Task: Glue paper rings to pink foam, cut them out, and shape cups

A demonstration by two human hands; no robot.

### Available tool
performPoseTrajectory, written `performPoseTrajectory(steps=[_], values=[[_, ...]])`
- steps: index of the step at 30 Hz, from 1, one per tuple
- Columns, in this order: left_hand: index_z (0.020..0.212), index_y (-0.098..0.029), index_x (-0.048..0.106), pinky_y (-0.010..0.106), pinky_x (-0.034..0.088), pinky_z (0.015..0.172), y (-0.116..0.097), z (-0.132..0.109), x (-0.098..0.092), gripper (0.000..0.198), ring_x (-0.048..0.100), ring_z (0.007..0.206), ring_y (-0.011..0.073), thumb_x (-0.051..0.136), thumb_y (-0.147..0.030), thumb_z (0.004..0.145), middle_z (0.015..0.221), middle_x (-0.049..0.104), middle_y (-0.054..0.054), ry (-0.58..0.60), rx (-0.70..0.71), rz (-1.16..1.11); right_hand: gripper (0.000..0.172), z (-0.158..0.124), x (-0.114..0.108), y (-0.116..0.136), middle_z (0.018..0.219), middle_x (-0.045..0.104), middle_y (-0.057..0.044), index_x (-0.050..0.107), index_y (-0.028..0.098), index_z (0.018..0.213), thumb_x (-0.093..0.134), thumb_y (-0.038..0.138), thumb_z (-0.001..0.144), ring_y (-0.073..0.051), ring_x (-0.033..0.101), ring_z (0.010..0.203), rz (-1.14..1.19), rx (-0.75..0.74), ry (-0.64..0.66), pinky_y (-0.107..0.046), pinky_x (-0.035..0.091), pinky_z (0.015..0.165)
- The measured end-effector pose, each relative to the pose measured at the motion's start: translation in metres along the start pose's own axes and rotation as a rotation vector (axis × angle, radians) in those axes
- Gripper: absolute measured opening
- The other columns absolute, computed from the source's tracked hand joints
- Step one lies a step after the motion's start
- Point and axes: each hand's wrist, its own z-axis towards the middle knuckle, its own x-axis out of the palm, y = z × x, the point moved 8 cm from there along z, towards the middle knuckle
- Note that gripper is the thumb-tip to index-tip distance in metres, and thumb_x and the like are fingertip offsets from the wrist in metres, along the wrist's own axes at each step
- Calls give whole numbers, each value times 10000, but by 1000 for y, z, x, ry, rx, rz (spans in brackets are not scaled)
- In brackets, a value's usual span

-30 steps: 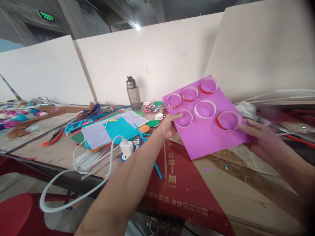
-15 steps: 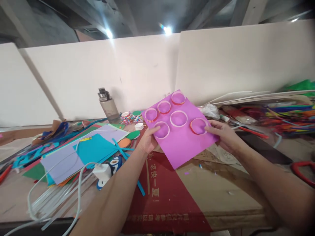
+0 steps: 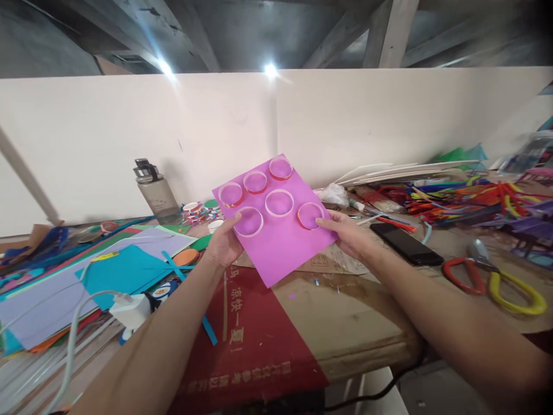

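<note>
I hold a purple sheet [image 3: 279, 245] up above the table, tilted toward me. Several paper rings [image 3: 279, 203] stand stuck on its upper half. My left hand [image 3: 223, 245] grips the sheet's left edge, thumb on top by the lower left ring. My right hand [image 3: 348, 235] grips the right edge, thumb beside the red-rimmed ring [image 3: 309, 215].
A grey water bottle [image 3: 156, 192] stands at the white back wall. Coloured paper sheets [image 3: 86, 276], a white charger [image 3: 131, 309] with cable lie left. A black phone [image 3: 405, 244], scissors with red and yellow handles [image 3: 496, 276] and coloured strips [image 3: 466, 199] lie right. Red-printed cardboard [image 3: 259, 340] covers the table front.
The view has swung to the right, so the sheet and both hands now sit further left in the picture. Phone and scissors have come into sight. The grip on the sheet is unchanged.
</note>
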Motion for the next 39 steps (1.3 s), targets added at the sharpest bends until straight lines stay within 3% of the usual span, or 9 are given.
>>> performPoseTrajectory(steps=[8,16,25,33,39], values=[[1023,-131,648,305,557,744,6,-6,11,310,682,741,179,644,-107,714,825,729,41,45,-8,60,396,2,0,2,817,709,-12,696,195,906,804,382,573,-139,582,665,31,-24,-18,-265,428,614],[1102,-145,622,324,546,801,3,-3,10,382,688,771,178,673,-110,725,860,730,42,75,27,75,358,1,1,2,796,699,-11,694,181,845,795,406,585,-134,578,664,10,-28,0,-266,424,635],[936,-142,676,348,525,819,10,-6,8,265,680,809,211,714,-154,675,872,730,50,117,-15,34,319,-2,5,2,809,692,10,683,209,843,792,388,603,-132,577,702,16,-60,-48,-263,431,662],[911,-123,673,291,529,720,13,-9,13,300,674,740,185,746,-83,623,858,727,65,140,-34,129,321,0,1,-9,896,721,-2,697,233,918,772,392,650,-147,624,750,84,46,-30,-273,465,698],[902,-134,677,292,530,702,13,-12,13,295,673,722,185,752,-97,619,848,724,54,136,-57,159,290,0,3,-5,916,729,-25,704,238,888,747,428,673,-188,645,787,98,42,0,-311,497,697]])
